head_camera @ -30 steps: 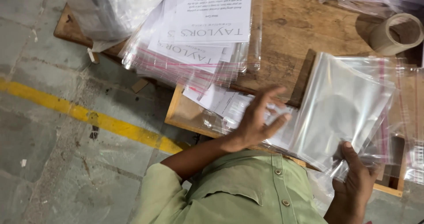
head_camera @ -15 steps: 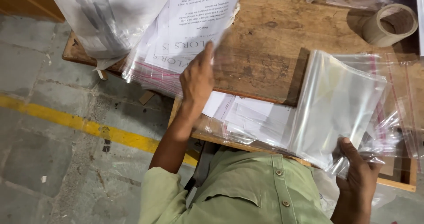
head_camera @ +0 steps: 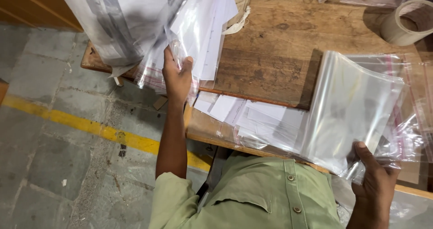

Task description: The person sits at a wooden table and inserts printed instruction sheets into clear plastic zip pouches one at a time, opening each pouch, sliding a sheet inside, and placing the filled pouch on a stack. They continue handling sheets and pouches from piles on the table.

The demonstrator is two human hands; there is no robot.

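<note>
My left hand [head_camera: 177,75] grips the lower edge of a stack of white paper sheets in clear plastic sleeves [head_camera: 198,26], lifted off the wooden table [head_camera: 270,44] at its left edge. My right hand [head_camera: 374,179] pinches the bottom corner of an empty clear plastic bag [head_camera: 349,107], held upright above the table's near edge. More sleeved white sheets [head_camera: 252,118] lie flat between the two hands.
A roll of brown tape [head_camera: 406,23] stands at the table's far right. Clear bags with red seal strips [head_camera: 410,125] pile behind the held bag. A large plastic-wrapped bundle [head_camera: 112,21] hangs over the left edge. A yellow line [head_camera: 90,127] crosses the grey floor.
My left hand moved up and left from the flat sheets to the stack and lifted it, tilting it upright. My right hand kept holding the clear bag.
</note>
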